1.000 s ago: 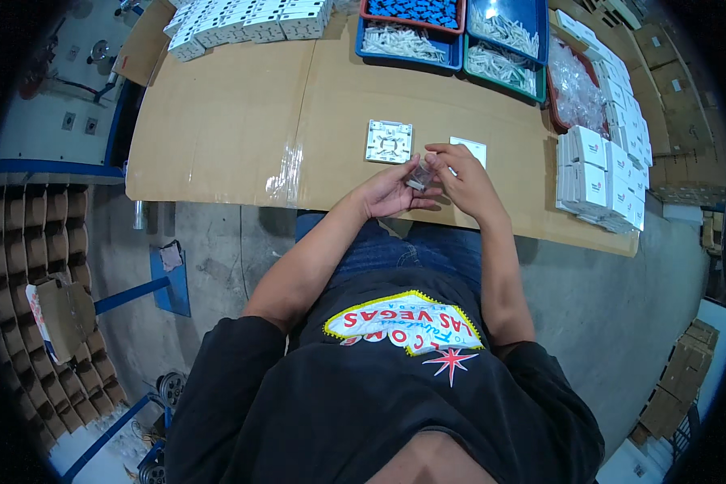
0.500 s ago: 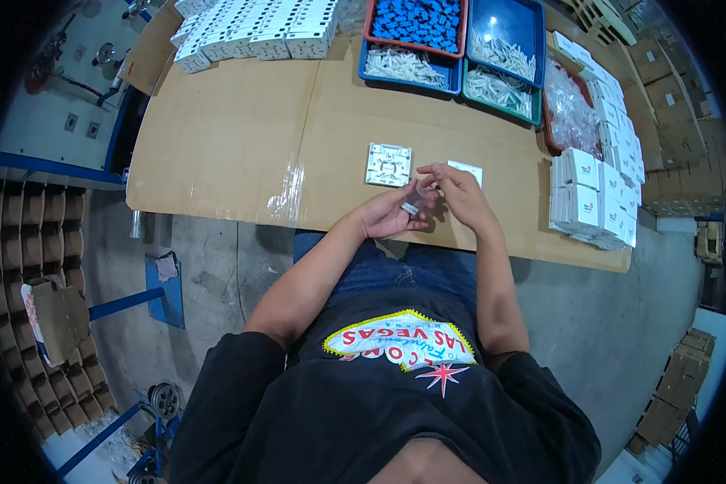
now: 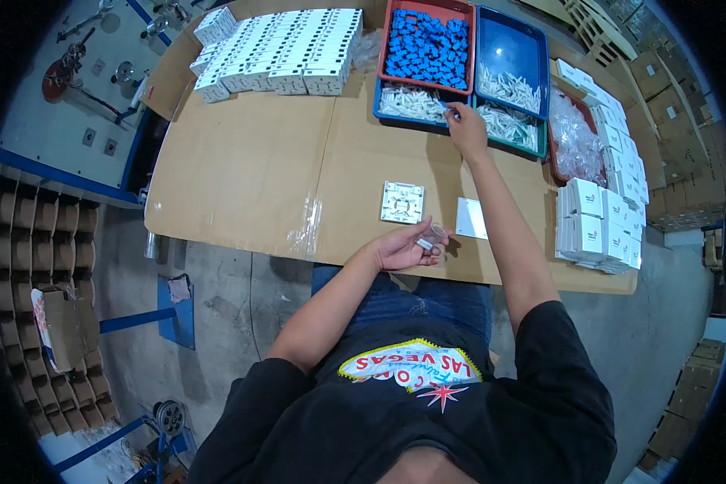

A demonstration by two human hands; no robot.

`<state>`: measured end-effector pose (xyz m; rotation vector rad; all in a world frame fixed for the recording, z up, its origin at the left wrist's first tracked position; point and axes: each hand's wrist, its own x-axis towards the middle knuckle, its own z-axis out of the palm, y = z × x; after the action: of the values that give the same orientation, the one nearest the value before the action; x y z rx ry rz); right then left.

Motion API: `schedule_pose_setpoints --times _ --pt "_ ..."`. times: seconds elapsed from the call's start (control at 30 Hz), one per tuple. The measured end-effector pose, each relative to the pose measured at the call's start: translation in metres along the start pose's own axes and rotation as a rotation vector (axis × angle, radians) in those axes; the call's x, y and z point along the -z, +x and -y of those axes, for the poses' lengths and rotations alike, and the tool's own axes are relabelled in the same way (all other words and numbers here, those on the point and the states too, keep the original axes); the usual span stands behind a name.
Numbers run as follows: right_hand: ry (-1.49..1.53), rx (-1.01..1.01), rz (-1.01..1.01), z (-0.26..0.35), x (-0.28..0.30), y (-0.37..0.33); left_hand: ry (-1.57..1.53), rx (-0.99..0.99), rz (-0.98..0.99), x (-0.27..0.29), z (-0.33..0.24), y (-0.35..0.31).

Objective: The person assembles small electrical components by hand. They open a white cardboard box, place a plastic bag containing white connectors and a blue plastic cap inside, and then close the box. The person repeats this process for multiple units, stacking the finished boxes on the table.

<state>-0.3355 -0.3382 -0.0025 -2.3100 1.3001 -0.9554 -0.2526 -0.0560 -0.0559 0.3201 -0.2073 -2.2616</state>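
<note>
My left hand (image 3: 398, 251) is near the table's front edge, its fingers curled round a small clear plastic bag (image 3: 436, 235) with a small white piece in it. My right hand (image 3: 469, 131) reaches forward over the front edge of a blue tray of small white parts (image 3: 411, 103). Its fingertips are pinched together, and whatever is between them is too small to make out. Just beyond the left hand lies a square white switch-like plate (image 3: 402, 202) with its detailed side up. A flat white plate (image 3: 471, 219) rests to the right, beside my right forearm.
A red tray of blue parts (image 3: 427, 48), another blue tray (image 3: 512, 52) and a green tray (image 3: 508, 133) stand at the back. Right of them are a bin of clear bags (image 3: 574, 141) and stacked white boxes (image 3: 597, 222). Rows of white units (image 3: 286, 52) fill the back left.
My right hand has left the bag beside my left hand and reached forward to the trays. The left hand still holds the bag. The whole view has shifted slightly.
</note>
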Motion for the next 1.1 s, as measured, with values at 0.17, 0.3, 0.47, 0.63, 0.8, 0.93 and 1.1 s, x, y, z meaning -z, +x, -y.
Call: schedule_pose_setpoints --times 0.17,0.3,0.47,0.63,0.8,0.93,1.1 --pt "-0.144 0.007 0.088 -0.006 -0.023 0.012 -0.020 -0.007 0.019 -0.002 -0.001 -0.003" --pt "-0.102 -0.018 0.062 -0.012 -0.025 0.012 0.009 -0.015 0.029 -0.003 -0.002 -0.001" --pt "0.082 -0.027 -0.037 -0.013 -0.006 0.010 0.002 -0.024 0.000 -0.002 0.001 -0.002" --pt "0.292 -0.082 -0.123 -0.013 0.041 -0.015 0.004 -0.112 -0.076 0.000 0.005 -0.002" --pt "0.551 -0.164 0.164 0.050 0.124 -0.101 0.094 -0.358 -0.304 -0.038 -0.002 -0.013" --pt "0.563 -0.194 0.195 0.074 0.142 -0.153 0.188 -0.407 -0.401 -0.063 -0.010 -0.019" --pt "0.515 -0.117 0.264 0.086 0.143 -0.163 0.202 -0.389 -0.359 -0.075 -0.004 -0.020"
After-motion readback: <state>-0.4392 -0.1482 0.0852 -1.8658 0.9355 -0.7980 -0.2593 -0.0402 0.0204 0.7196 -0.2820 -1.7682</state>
